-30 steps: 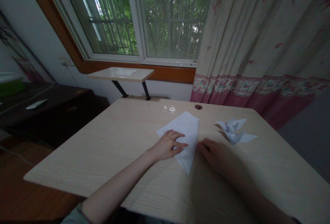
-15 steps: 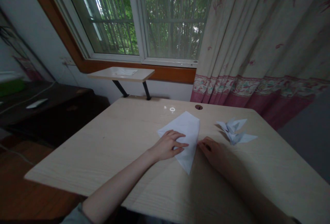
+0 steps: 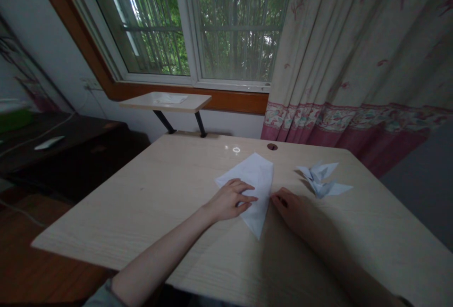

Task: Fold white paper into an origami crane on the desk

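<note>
Beneath the spread left hand point(image 3: 231, 199) lies the folded white paper point(image 3: 262, 172), pressed flat, not grasped; the right hand point(image 3: 289, 207) curls at its edge, whether pinching I cannot tell. Best to pin it steady and crease with firm, even pressure.

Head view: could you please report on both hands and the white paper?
Left hand on white paper. Right hand curled at the paper's right edge, grip unclear. Folded paper shape on desk to the right, apart from the paper.
</note>
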A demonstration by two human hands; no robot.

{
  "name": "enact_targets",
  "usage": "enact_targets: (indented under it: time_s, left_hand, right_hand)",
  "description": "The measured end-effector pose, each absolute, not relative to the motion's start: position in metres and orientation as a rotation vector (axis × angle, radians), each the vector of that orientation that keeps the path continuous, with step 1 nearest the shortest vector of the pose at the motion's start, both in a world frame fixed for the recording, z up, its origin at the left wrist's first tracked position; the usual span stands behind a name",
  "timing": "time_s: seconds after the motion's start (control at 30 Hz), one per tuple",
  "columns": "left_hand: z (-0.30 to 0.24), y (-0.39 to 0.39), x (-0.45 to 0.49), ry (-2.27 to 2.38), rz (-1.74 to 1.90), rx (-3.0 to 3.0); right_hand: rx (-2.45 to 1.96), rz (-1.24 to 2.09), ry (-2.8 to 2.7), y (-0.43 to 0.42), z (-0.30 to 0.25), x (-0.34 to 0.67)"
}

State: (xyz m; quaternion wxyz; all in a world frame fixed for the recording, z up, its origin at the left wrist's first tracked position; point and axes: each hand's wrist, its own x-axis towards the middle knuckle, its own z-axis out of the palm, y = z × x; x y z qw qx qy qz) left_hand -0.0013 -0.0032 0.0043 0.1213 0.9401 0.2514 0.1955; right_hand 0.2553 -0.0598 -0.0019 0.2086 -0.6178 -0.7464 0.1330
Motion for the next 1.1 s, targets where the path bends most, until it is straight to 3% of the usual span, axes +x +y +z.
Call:
enact_targets:
  time_s: [0.27, 0.53, 1.1]
  left_hand:
    - [0.008, -0.007, -0.001, 0.569, 0.843, 2.715]
    - [0.008, -0.009, -0.001, 0.519, 0.828, 2.681]
    - [0.007, -0.013, 0.000, 0.540, 0.812, 2.674]
  right_hand:
    - [-1.215, 0.073, -2.027, -0.062, -0.017, 0.259]
    - [-1.018, -0.159, -2.051, -0.067, -0.005, 0.257]
    - [-1.173, 0.029, -2.195, -0.068, -0.009, 0.256]
